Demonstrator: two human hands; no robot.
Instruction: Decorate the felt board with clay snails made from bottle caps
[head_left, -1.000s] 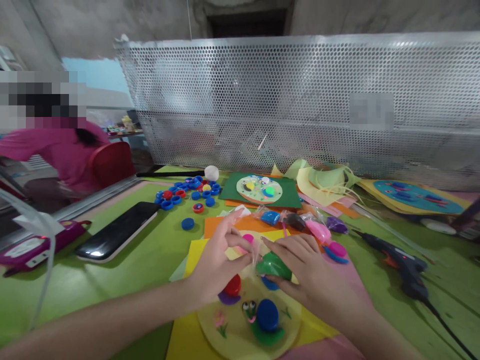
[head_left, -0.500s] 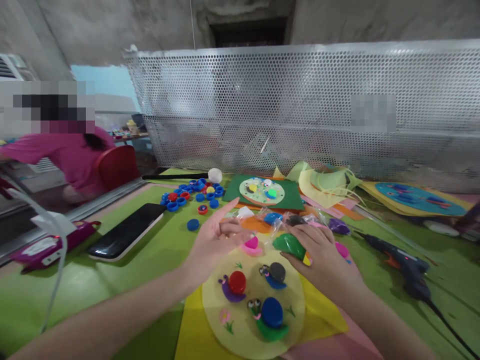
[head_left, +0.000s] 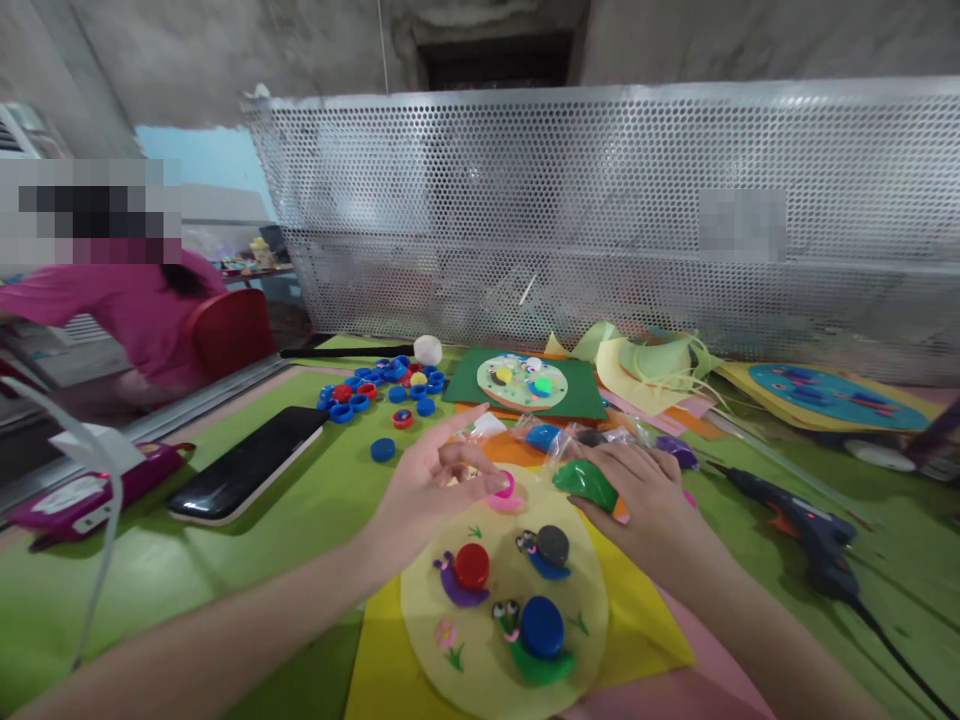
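My right hand [head_left: 651, 500] grips a lump of green clay [head_left: 586, 484] in a clear plastic bag, just past the far edge of a pale yellow disc [head_left: 457, 590]. On the disc sit three bottle-cap snails: a red cap on purple [head_left: 470, 566], a grey cap on blue [head_left: 553, 547] and a blue cap on green [head_left: 541, 628]. My left hand [head_left: 431, 487] hovers over the disc's far edge, forefinger stretched out, the other fingers curled, close to a pink snail piece [head_left: 505, 490]. I cannot see anything between its fingers.
Several blue and red caps [head_left: 382, 385] lie at the far left beside a black phone [head_left: 240, 463]. A finished disc on green felt [head_left: 523, 383], bagged clay pieces [head_left: 541, 436] and paper sheets lie beyond. A glue gun [head_left: 802, 528] lies right. A person in pink [head_left: 127, 310] sits left.
Both hands lifted off the disc and shifted away from me, which uncovered the grey-cap snail. The green clay moved with my right hand. My left forefinger straightened.
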